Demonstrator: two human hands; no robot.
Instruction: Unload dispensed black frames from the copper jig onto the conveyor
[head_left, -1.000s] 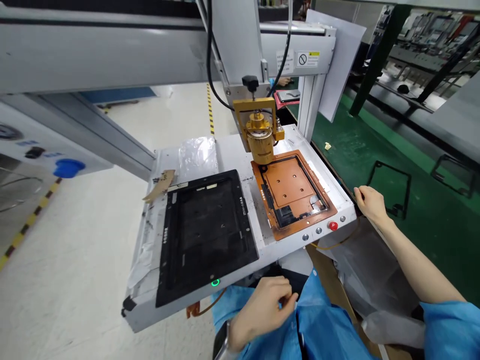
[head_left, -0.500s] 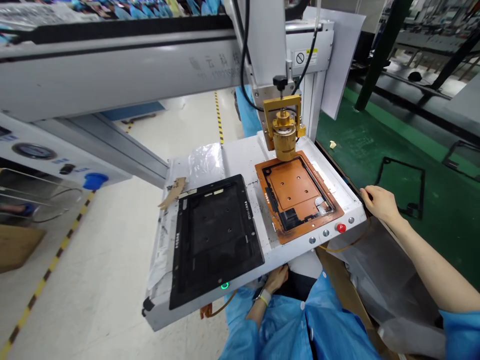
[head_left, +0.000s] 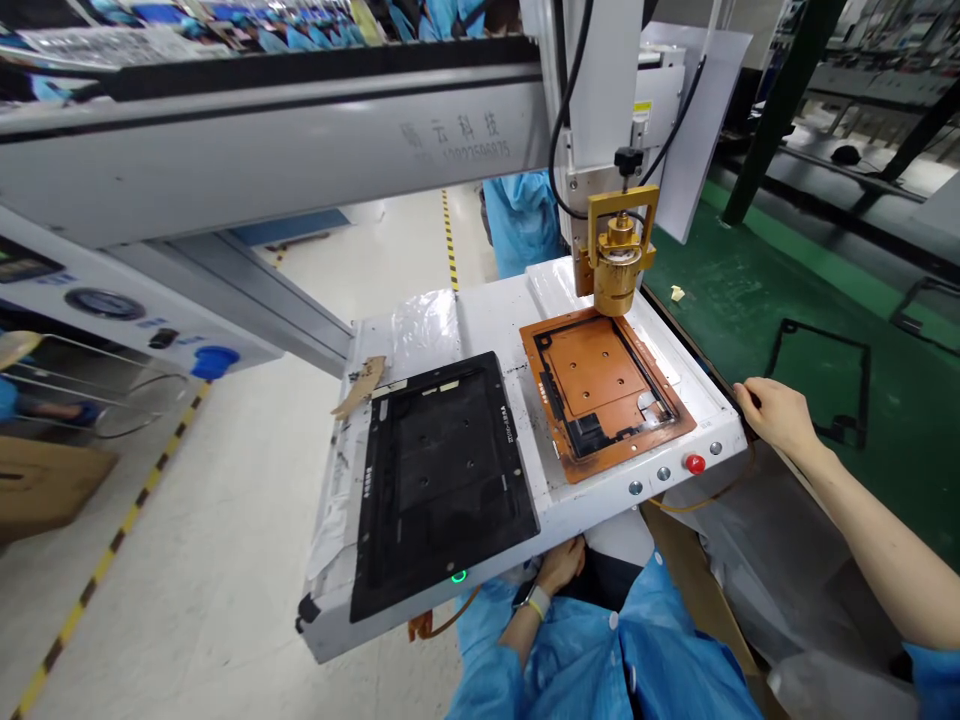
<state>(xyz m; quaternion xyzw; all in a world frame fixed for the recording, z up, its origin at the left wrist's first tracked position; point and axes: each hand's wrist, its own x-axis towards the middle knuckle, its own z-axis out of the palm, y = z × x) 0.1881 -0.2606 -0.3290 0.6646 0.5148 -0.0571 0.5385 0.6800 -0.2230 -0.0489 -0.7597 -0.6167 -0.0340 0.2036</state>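
Observation:
My right hand point(head_left: 777, 412) is closed, fingers curled, at the edge of the green surface by the machine's front right corner. I cannot make out anything in it. My left hand point(head_left: 562, 566) rests low by my lap, under the machine's front edge; its fingers are mostly hidden. On the white machine bed point(head_left: 491, 315), an orange-brown fixture plate point(head_left: 592, 370) carries a thin black frame point(head_left: 649, 365). A brass-coloured cylindrical tool head point(head_left: 616, 285) hangs over its back edge. To the left lies a black fixture plate point(head_left: 442, 480) with a recessed middle.
A grey gantry beam point(head_left: 337, 150) crosses above the bed. A red button point(head_left: 695, 463) sits on the front edge. Clear plastic film point(head_left: 426, 325) and torn cardboard point(head_left: 360, 388) lie at the bed's left. Another black frame point(head_left: 864, 395) lies on the green surface point(head_left: 739, 300).
The tool head has moved right along the gantry beam, relative to the orange-brown plate. My view has shifted slightly. Both hands keep about the same places.

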